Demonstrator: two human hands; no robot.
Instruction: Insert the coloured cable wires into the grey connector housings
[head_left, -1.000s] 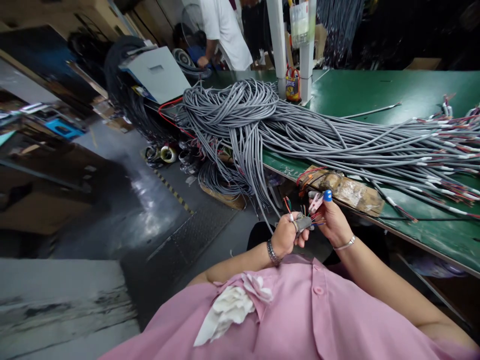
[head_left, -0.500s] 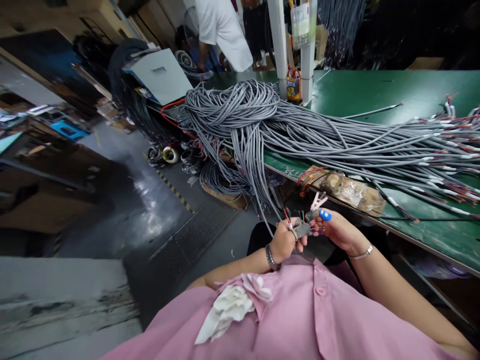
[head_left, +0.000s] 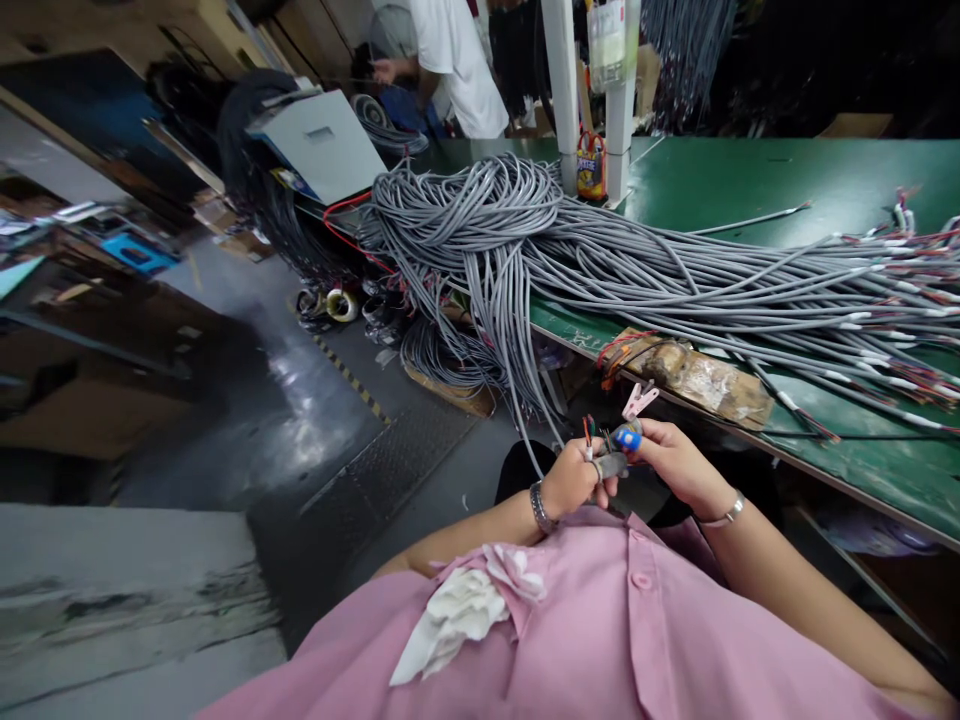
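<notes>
My left hand (head_left: 571,482) is closed round the end of a grey cable (head_left: 528,440), whose thin coloured wires (head_left: 589,430) stick up above the fingers. Grey wrapping covers some of my left fingertips. Close against it, my right hand (head_left: 686,468) pinches at the cable's thin wires; the fingers largely hide them. A blue covering (head_left: 627,440) with white marks is on the tip of a right-hand digit. Just above the fingers a pink clip (head_left: 640,401) stands at the bench edge.
Grey cables (head_left: 480,205) lie heaped along the green bench (head_left: 750,175), stripped ends to the right. A taped wooden block (head_left: 697,380) sits on its front edge. White posts (head_left: 559,90) rise behind. A person in a white shirt (head_left: 457,70) stands beyond a grey box (head_left: 322,145).
My right hand has moved left, bringing its blue-covered digit over the left fingertips. The left hand has shifted slightly right. In the background, the other person's arm has come up.
</notes>
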